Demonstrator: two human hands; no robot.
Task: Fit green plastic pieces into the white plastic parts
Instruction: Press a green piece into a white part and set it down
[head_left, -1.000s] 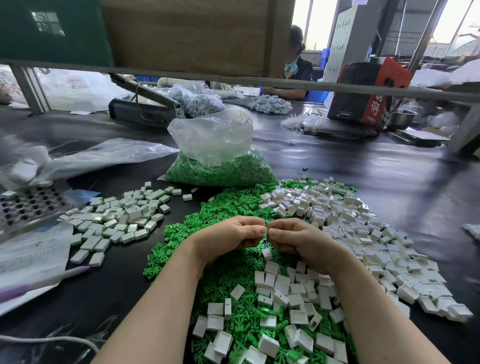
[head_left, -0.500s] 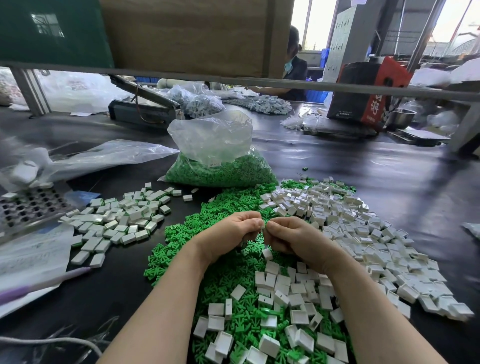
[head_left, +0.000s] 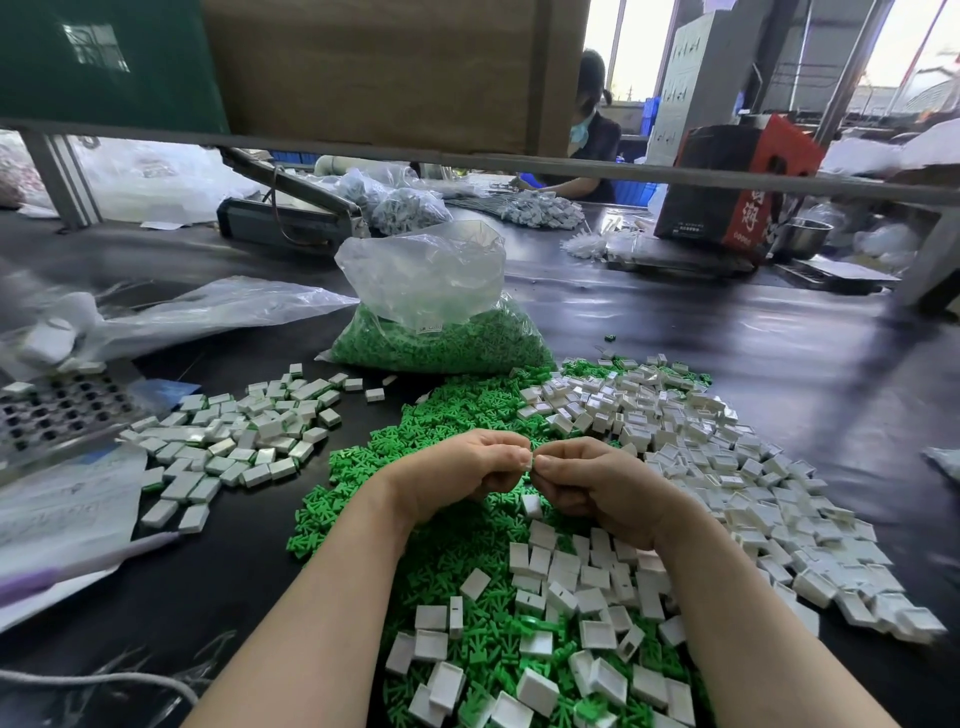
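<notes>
Little has moved since the earlier frames: both hands stay raised together above the loose green pieces (head_left: 441, 415), fingertips meeting. Left hand (head_left: 457, 475) and right hand (head_left: 597, 486) both pinch one small white part (head_left: 529, 462) between them; whether a green piece sits inside it is hidden by the fingers. The step looks like pressing an insert home. Next, I judge, the finished part goes to the assembled pile (head_left: 244, 431) at left, and a fresh pair must be picked from the heaps. White parts (head_left: 691, 441) are small open-sided boxes, spread over the dark tabletop (head_left: 779, 338) at right; a clear bag of green pieces (head_left: 441, 332) stands behind.
</notes>
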